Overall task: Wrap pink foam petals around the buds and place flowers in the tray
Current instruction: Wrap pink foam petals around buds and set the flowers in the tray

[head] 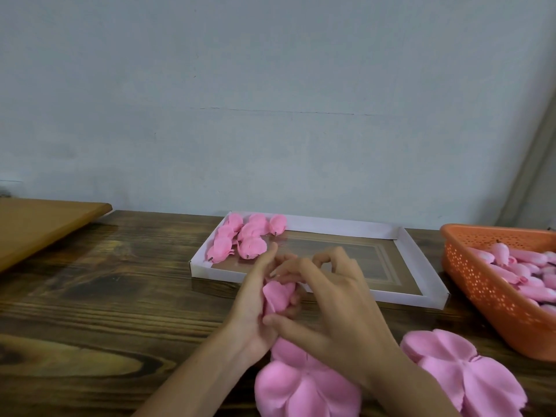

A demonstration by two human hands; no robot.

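Over the table's middle both my hands work one pink foam flower (278, 296). My left hand (255, 299) cups it from the left with the fingers curled round it. My right hand (328, 299) covers it from the right, thumb pressing its lower end and fingers curled over the top. Behind them lies the white cardboard tray (421, 260) with several finished pink flowers (243, 236) in its far left corner. Two flat stacks of pink foam petals lie near me, one (304, 386) under my right wrist, the other (463, 365) further right.
An orange perforated basket (487, 296) with several pink buds (517, 266) stands at the right edge. A brown board (39, 224) lies at the back left. The wooden table (105, 296) runs up to a pale wall.
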